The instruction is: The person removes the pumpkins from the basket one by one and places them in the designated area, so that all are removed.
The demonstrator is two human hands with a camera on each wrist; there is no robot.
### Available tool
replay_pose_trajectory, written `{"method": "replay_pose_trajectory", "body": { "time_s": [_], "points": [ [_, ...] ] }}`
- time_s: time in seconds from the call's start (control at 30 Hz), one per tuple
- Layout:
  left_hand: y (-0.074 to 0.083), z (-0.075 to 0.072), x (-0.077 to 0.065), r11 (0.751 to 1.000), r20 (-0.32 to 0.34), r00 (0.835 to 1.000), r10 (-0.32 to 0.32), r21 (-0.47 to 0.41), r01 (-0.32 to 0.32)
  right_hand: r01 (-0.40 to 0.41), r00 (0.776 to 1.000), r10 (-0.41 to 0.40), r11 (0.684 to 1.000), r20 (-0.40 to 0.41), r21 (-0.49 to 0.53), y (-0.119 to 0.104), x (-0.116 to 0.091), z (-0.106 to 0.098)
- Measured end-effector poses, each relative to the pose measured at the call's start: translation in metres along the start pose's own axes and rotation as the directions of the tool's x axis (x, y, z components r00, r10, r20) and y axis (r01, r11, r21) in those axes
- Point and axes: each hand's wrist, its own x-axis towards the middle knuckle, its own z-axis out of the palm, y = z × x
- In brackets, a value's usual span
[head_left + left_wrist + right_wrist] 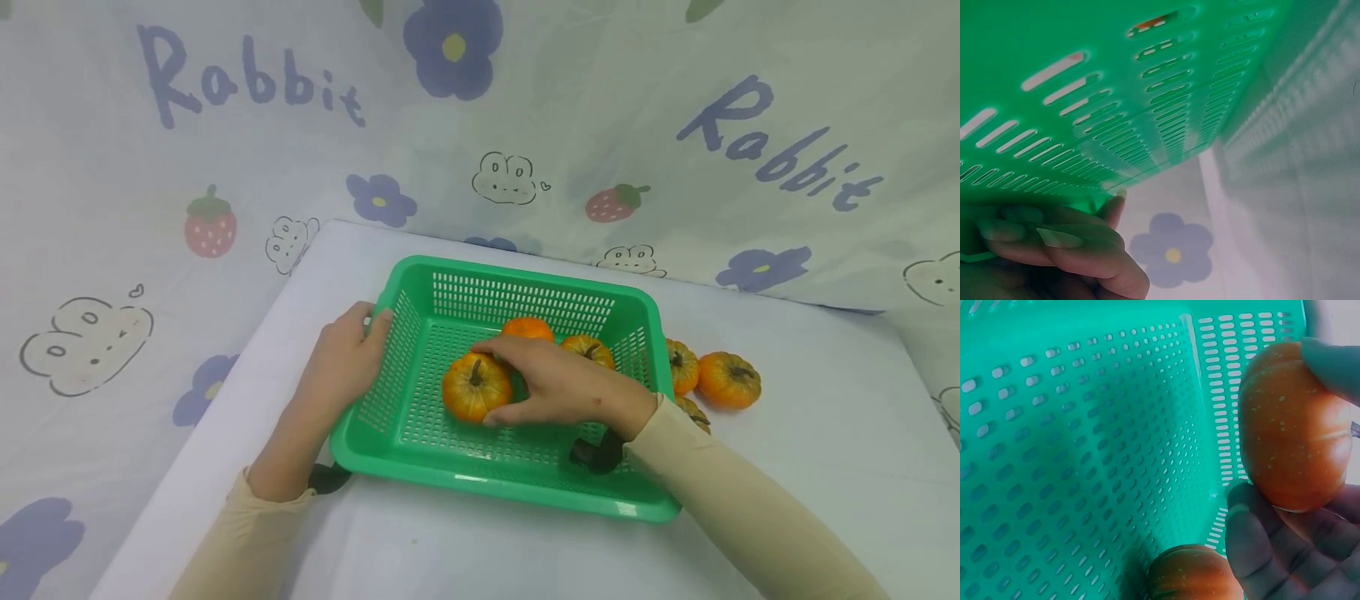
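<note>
A green plastic basket [517,492] with slotted walls stands on the white table. At its left side my left hand [341,367] grips the rim, thumb on top and the other fingers curled below the edge, as the left wrist view shows. Inside the basket my right hand [562,379] holds a small orange pumpkin [471,393] between thumb and fingers. In the right wrist view this pumpkin [1291,431] appears raised off the basket's floor. Two more pumpkins lie in the basket: an orange one [528,327] behind the right hand and a yellowish one [588,348], partly hidden by that hand.
Outside the basket's right wall, several pumpkins sit on the table [825,433], among them an orange one [729,380] and a yellowish one [681,365]. The right forearm partly covers the nearest. A printed cloth [420,125] with rabbits and flowers hangs behind and to the left.
</note>
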Motion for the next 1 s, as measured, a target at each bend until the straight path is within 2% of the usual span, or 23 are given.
{"method": "replay_pose_trajectory", "body": {
  "time_s": [0.27, 0.43, 0.8, 1.0],
  "points": [
    [-0.001, 0.001, 0.000, 1.000, 0.010, 1.000, 0.007, -0.013, -0.007, -0.039, 0.998, 0.043, 0.996, -0.043, 0.082, -0.002, -0.004, -0.003],
    [-0.001, 0.001, -0.001, 1.000, 0.007, 1.000, 0.015, -0.014, -0.015, -0.029, 0.997, 0.037, 0.992, -0.065, 0.125, -0.002, -0.006, -0.005],
    [-0.004, 0.004, 0.001, 0.999, -0.002, 1.000, 0.024, 0.024, -0.024, -0.039, 0.995, 0.049, 0.993, -0.089, 0.112, -0.003, -0.012, -0.009],
    [-0.002, 0.002, -0.001, 0.998, -0.021, 1.000, 0.022, 0.055, -0.021, -0.016, 0.993, 0.027, 0.995, -0.116, 0.094, -0.009, -0.015, -0.012]
  ]
}}
